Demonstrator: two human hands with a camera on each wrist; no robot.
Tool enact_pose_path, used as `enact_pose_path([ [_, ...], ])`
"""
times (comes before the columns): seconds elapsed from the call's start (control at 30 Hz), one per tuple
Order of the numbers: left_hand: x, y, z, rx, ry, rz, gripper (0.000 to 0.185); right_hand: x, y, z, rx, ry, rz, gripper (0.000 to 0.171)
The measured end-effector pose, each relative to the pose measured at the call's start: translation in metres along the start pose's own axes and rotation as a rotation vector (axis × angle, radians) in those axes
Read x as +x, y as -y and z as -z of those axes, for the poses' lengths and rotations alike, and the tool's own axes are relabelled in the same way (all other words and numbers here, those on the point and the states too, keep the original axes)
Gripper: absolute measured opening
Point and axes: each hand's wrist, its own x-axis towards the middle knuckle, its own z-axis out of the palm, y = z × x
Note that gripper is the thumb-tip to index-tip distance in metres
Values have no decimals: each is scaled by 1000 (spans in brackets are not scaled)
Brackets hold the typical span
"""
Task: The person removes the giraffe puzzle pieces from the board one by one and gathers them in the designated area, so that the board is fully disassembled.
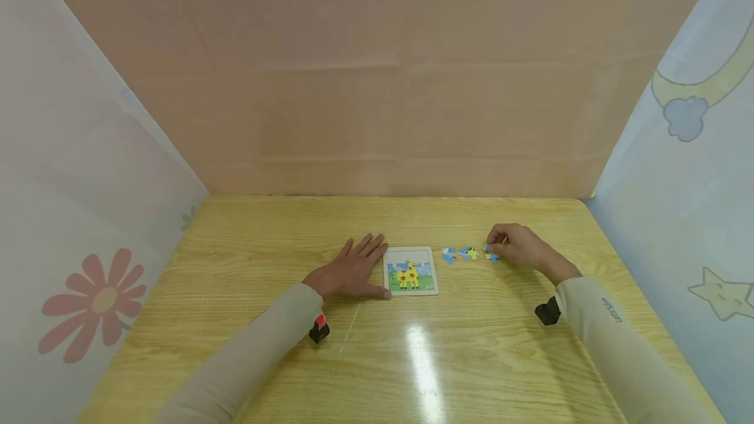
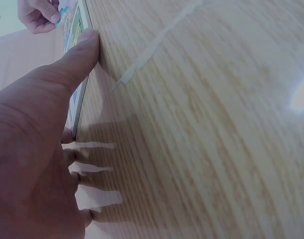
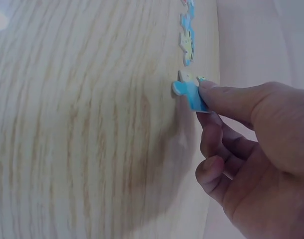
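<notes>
Right hand [image 1: 518,245] pinches a blue-and-yellow puzzle piece [image 3: 193,95]; the puzzle board [image 1: 436,273] lies to its left — two loose pieces [image 1: 470,253] between. Left hand [image 1: 356,270] is nearer — fingers spread, grasping nothing, touching the board's left edge on the worktop [image 1: 265,228].

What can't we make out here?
Head: part of the held piece, covered by the right hand.
Left wrist: much of the puzzle board, blocked by the left hand.
Right wrist: far end of the farthest piece, cut off by top edge.
Head: fine print on the middle piece, too small.
</notes>
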Motion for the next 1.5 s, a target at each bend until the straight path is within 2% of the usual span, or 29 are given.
enact_pose_path([
  [0.37,1,1,-2,0,0,2,111,3,-5,-7,-24,-42,37,5],
  [0.6,-1,0,0,-7,-4,-2,110,3,-5,-8,-9,-10,-5,8],
  [0.83,-1,0,0,-8,-5,0,110,6,-1,-8,11,-2,14,11],
  [1.07,1,1,0,8,-5,-6,110,15,16,-16,52,28,48,15],
  [1.23,2,2,-1,26,0,-2,110,24,34,-25,42,34,90,17],
  [1.5,2,3,-1,12,5,2,110,42,57,-41,77,67,135,15],
])
